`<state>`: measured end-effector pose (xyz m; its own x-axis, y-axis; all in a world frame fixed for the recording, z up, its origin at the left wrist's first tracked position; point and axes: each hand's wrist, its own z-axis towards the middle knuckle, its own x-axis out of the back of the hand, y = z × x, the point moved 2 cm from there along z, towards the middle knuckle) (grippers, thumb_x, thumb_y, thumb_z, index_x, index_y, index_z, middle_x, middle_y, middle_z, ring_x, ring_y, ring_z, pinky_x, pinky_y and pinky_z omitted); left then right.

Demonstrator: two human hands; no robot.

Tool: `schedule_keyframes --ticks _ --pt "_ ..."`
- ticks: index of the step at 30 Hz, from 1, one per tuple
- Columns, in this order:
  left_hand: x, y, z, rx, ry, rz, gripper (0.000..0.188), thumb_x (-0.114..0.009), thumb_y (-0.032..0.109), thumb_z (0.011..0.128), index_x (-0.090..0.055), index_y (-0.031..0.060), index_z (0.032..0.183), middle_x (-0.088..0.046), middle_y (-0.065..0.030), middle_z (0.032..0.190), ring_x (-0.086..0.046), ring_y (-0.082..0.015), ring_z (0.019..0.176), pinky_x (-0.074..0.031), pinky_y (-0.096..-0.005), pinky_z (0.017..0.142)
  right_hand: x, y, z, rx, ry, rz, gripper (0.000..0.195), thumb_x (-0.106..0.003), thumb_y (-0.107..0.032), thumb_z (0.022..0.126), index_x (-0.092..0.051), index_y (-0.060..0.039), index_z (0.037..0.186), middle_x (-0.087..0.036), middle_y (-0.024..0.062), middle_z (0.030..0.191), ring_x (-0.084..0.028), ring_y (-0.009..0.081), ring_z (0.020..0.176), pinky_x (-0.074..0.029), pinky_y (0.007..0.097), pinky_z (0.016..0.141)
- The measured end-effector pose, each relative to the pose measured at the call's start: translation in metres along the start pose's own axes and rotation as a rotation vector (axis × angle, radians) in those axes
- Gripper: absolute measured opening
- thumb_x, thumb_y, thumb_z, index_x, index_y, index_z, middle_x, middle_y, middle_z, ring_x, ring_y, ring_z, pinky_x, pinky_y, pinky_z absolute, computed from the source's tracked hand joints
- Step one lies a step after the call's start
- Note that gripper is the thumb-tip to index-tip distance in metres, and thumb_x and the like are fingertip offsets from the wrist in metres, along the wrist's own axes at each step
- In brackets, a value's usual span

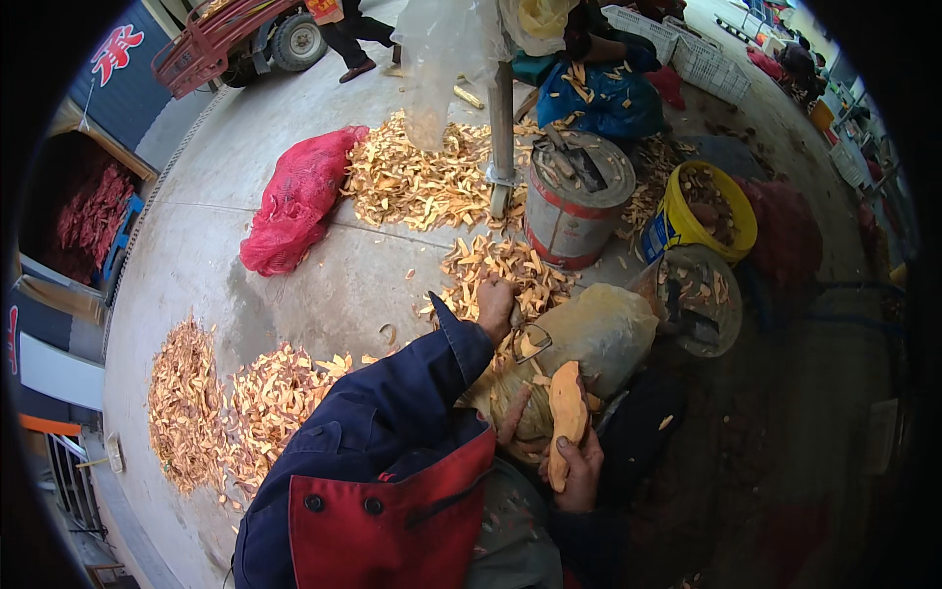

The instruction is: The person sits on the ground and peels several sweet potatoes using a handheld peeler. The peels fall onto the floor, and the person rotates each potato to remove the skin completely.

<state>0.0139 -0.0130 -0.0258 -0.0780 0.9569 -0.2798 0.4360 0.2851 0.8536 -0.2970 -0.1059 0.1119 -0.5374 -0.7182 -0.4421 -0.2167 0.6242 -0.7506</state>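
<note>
My left hand (497, 303) is closed around the handle of a peeler (543, 346) with a U-shaped metal frame. A strip of orange peel lies at the frame. Below it, my right hand (578, 467) grips the lower end of a long sweet potato (568, 405), its orange flesh mostly bare with some skin along the right edge. An unpeeled sweet potato (515, 414) rests on yellowish clear plastic (607, 324) spread in front of me. Beyond my left hand a heap of peelings (471, 265) lies on the concrete floor.
A lidded metal drum (578, 206) stands ahead beside a metal post (503, 125). To the right are a yellow bucket (745, 221) and a scrap-strewn container (699, 302). A red mesh sack (298, 202) and more peelings (184, 405) lie leftward. Another person (360, 37) walks near a cart (221, 44).
</note>
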Motion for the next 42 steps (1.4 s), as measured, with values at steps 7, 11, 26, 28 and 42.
schedule_keyframes --ticks 7,11,26,28,42 --pt "-0.034 0.067 -0.081 0.050 -0.112 -0.091 0.011 -0.054 -0.001 0.081 -0.046 0.0046 0.078 -0.044 -0.0041 0.053 -0.034 -0.0194 0.027 -0.029 -0.0351 0.030 -0.010 -0.007 0.007 -0.089 -0.097 0.184 0.045 -0.057 -0.026 0.094 -0.042 -0.0040 0.129 -0.061 0.0152 0.086 -0.055 0.0195 0.049 -0.041 0.0279 0.040" --pt "-0.054 0.065 -0.101 0.004 -0.204 -0.120 0.008 -0.057 0.000 0.080 -0.050 0.0029 0.081 -0.047 -0.0025 0.059 -0.040 -0.0154 0.036 -0.035 -0.0313 0.036 -0.013 -0.007 0.007 -0.134 -0.081 0.237 0.038 -0.056 -0.026 0.095 -0.043 -0.0058 0.123 -0.060 0.0132 0.085 -0.053 0.0192 0.049 -0.040 0.0282 0.040" --pt "-0.034 0.048 -0.045 0.013 -0.027 -0.070 0.004 -0.054 0.000 0.081 -0.051 0.0005 0.078 -0.046 -0.0058 0.054 -0.038 -0.0189 0.031 -0.031 -0.0364 0.033 -0.019 -0.013 0.012 -0.121 -0.095 0.180 0.040 -0.059 -0.024 0.094 -0.042 -0.0067 0.126 -0.059 0.0120 0.084 -0.052 0.0185 0.045 -0.039 0.0281 0.037" --pt "-0.056 0.064 -0.078 0.026 -0.132 -0.059 0.006 -0.056 -0.002 0.079 -0.051 0.0006 0.080 -0.046 -0.0021 0.057 -0.041 -0.0142 0.039 -0.034 -0.0316 0.038 -0.017 -0.014 0.011 -0.120 -0.081 0.193 0.040 -0.059 -0.025 0.094 -0.042 -0.0069 0.126 -0.059 0.0118 0.084 -0.052 0.0183 0.046 -0.039 0.0277 0.037" --pt "-0.057 0.032 -0.065 -0.209 -0.071 0.205 0.006 -0.057 0.000 0.076 -0.053 0.0003 0.079 -0.047 -0.0003 0.060 -0.043 -0.0101 0.050 -0.036 -0.0276 0.045 -0.025 -0.012 0.012 -0.111 -0.078 0.192 0.045 -0.059 -0.022 0.093 -0.041 -0.0065 0.130 -0.058 0.0113 0.082 -0.049 0.0173 0.043 -0.037 0.0274 0.036"
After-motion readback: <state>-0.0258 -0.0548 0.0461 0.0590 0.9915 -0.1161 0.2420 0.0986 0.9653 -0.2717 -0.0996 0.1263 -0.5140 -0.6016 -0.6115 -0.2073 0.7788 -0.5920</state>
